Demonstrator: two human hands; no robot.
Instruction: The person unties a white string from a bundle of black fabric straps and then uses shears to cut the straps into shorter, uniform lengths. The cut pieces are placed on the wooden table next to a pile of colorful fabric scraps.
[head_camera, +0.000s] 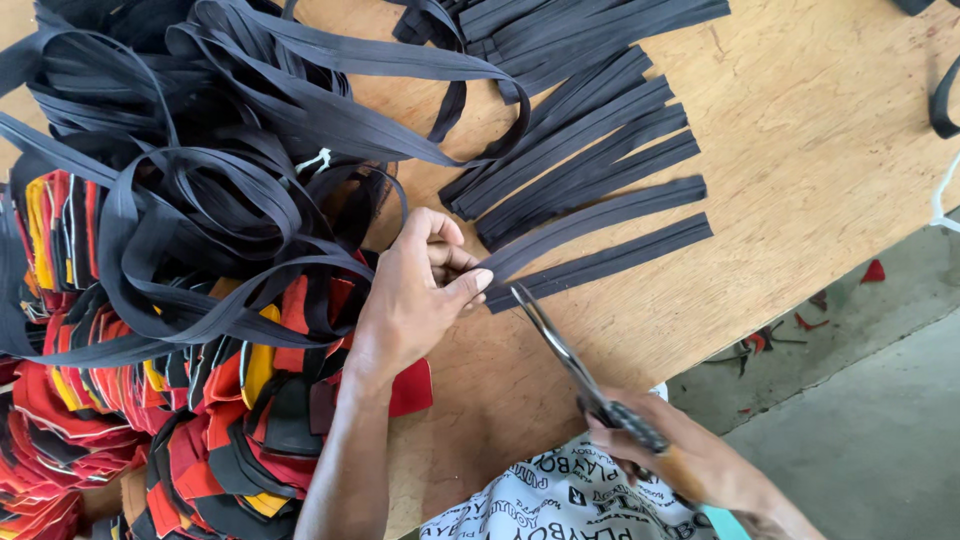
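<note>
Pinching black strap (560, 255) taut in my left hand (415, 295) — right hand (690, 465) closed round scissors (575, 365), blades parted beside it.

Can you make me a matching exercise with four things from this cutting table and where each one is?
Things:
1. scissors
2. cut strips
3. red pieces
4. scraps

Places:
A. on the floor beside the table
B. in the right hand
C. stacked at the table's left end, under tangled black tape
D. laid side by side on the wood, above the left hand

Pairs: 1-B, 2-D, 3-C, 4-A
</note>
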